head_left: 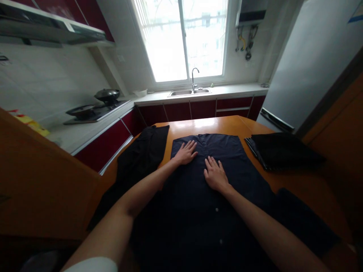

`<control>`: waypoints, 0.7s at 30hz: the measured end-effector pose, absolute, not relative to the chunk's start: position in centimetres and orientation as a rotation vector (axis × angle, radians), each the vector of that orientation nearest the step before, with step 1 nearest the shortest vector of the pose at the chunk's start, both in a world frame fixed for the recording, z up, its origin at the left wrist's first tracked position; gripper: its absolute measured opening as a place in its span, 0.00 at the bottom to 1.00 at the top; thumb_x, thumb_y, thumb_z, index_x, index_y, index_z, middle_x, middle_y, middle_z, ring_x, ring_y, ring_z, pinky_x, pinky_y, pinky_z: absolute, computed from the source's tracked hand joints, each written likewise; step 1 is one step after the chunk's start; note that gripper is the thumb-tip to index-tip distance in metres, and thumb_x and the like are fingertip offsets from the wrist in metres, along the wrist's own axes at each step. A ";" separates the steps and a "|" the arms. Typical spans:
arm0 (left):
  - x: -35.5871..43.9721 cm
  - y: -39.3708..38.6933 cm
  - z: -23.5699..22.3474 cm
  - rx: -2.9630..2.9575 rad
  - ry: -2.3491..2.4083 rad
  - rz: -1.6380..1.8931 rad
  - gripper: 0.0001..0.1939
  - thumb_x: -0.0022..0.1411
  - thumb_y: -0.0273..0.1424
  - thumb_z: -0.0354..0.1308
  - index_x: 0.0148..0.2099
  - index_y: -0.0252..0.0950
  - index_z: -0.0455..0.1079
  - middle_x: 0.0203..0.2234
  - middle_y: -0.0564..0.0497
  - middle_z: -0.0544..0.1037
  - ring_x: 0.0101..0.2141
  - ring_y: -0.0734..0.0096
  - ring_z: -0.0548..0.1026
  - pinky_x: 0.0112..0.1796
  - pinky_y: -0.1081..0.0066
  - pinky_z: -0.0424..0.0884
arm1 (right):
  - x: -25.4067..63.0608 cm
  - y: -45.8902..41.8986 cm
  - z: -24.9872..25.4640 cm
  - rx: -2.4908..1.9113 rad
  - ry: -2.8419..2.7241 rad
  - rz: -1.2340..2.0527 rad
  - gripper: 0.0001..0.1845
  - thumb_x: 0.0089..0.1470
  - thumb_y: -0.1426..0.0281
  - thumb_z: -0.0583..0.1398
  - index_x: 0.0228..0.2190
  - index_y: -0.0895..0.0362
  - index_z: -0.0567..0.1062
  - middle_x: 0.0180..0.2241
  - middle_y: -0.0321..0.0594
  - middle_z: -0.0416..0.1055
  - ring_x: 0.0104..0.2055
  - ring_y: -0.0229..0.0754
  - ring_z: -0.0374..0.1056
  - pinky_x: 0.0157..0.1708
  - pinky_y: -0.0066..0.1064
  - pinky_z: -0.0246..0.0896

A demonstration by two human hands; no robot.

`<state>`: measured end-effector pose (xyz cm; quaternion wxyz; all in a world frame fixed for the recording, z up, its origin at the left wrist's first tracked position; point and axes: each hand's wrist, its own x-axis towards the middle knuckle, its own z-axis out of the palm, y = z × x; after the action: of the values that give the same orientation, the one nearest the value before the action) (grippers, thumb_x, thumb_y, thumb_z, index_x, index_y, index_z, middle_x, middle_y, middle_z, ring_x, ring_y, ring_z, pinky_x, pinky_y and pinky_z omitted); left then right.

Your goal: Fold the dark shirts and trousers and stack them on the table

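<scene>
A dark navy button-up shirt (244,177) lies spread over the wooden table, its hem toward the window and a sleeve out to the right. Light buttons show down its middle. My left hand (185,152) rests flat on the shirt near the far hem, fingers spread. Closer to me and to the right, my right hand (216,174) also lies flat on the cloth beside the button line, fingers apart. Neither hand holds anything. The shirt's near part is dark and hard to make out.
A black garment (141,151) lies along the left of the orange wooden table (198,124). Folded dark clothes (283,151) are stacked on the right. Beyond stand a counter with a sink (181,92), a stove (96,113) with pans, and a refrigerator (309,64).
</scene>
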<state>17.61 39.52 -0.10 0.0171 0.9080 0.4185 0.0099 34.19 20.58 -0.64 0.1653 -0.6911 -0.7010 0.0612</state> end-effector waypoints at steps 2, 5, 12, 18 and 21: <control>19.0 40.0 -0.7 2.814 1.237 0.029 0.36 0.72 0.52 0.34 0.76 0.43 0.43 0.74 0.49 0.43 0.72 0.57 0.39 0.67 0.48 0.39 | 34.2 20.7 -0.8 -1.965 -1.990 0.176 0.33 0.65 0.65 0.48 0.68 0.63 0.59 0.71 0.49 0.47 0.74 0.48 0.42 0.70 0.47 0.31; 20.0 42.4 -0.3 2.655 1.499 0.031 0.36 0.72 0.52 0.32 0.75 0.42 0.45 0.74 0.47 0.44 0.72 0.53 0.41 0.67 0.45 0.41 | 34.2 20.8 -0.9 -1.961 -1.987 0.181 0.33 0.65 0.65 0.48 0.68 0.63 0.58 0.72 0.49 0.47 0.73 0.48 0.42 0.70 0.47 0.31; 21.9 41.6 1.5 2.719 1.411 0.073 0.32 0.73 0.44 0.37 0.74 0.40 0.50 0.73 0.46 0.47 0.72 0.52 0.42 0.67 0.47 0.41 | 34.2 20.7 -0.8 -1.966 -1.995 0.180 0.33 0.65 0.65 0.48 0.68 0.64 0.58 0.72 0.49 0.47 0.73 0.49 0.42 0.70 0.48 0.32; 22.8 35.0 -0.9 2.750 1.295 0.078 0.30 0.74 0.41 0.35 0.74 0.39 0.50 0.73 0.45 0.50 0.71 0.50 0.48 0.66 0.45 0.48 | 34.3 21.0 -1.0 -2.017 -1.954 0.195 0.34 0.66 0.66 0.46 0.68 0.68 0.56 0.72 0.51 0.47 0.74 0.48 0.41 0.70 0.46 0.30; 22.5 34.1 -1.1 2.775 1.329 0.140 0.31 0.74 0.43 0.36 0.74 0.38 0.50 0.73 0.46 0.49 0.71 0.51 0.46 0.67 0.46 0.46 | 34.0 21.4 -1.1 -2.111 -1.908 0.243 0.35 0.67 0.63 0.46 0.69 0.69 0.53 0.72 0.53 0.43 0.74 0.50 0.38 0.70 0.48 0.30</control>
<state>22.54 34.13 -1.09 0.0310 0.9005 0.4313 0.0455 33.99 21.38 -1.07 0.1422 -0.7317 -0.6613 0.0842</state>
